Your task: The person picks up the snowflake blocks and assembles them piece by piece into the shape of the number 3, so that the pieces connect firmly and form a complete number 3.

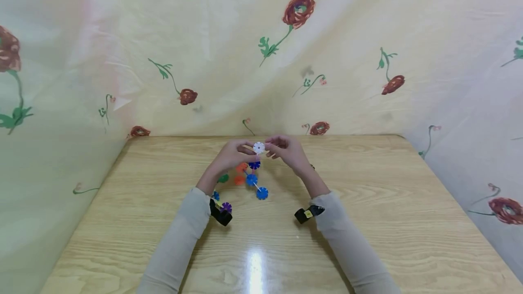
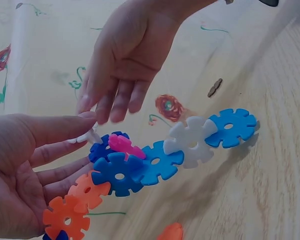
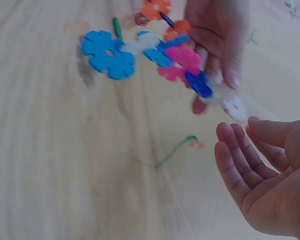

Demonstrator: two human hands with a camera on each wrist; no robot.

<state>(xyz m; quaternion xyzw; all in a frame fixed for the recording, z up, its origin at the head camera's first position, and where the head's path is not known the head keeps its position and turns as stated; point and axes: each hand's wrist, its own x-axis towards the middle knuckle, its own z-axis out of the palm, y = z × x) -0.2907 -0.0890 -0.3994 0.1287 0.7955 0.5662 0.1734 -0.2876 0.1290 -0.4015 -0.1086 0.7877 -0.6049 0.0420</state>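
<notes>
A chain of notched plastic flower discs hangs from my left hand (image 1: pixel 234 155), whose thumb and fingers pinch it near its white top end. The white end disc (image 1: pixel 259 148) faces the head view, between both hands. At that disc's edge, the thumb and index fingertips of my right hand (image 3: pixel 275 175) come together; their grip is slight and the disc is blurred. Below the white end follow a dark blue disc (image 1: pixel 254 165), a pink disc (image 3: pixel 179 64) and blue discs (image 2: pixel 119 175). Orange discs (image 2: pixel 66 218) branch off beside my left palm.
A green disc (image 1: pixel 223 178), a purple disc (image 1: pixel 226 207) and a small blue disc (image 1: pixel 216 196) show near my left forearm. The wooden table (image 1: pixel 388 194) meets a flowered cloth (image 1: pixel 229 58) at its back and sides. A small brown piece (image 2: pixel 215 87) lies beyond the right hand.
</notes>
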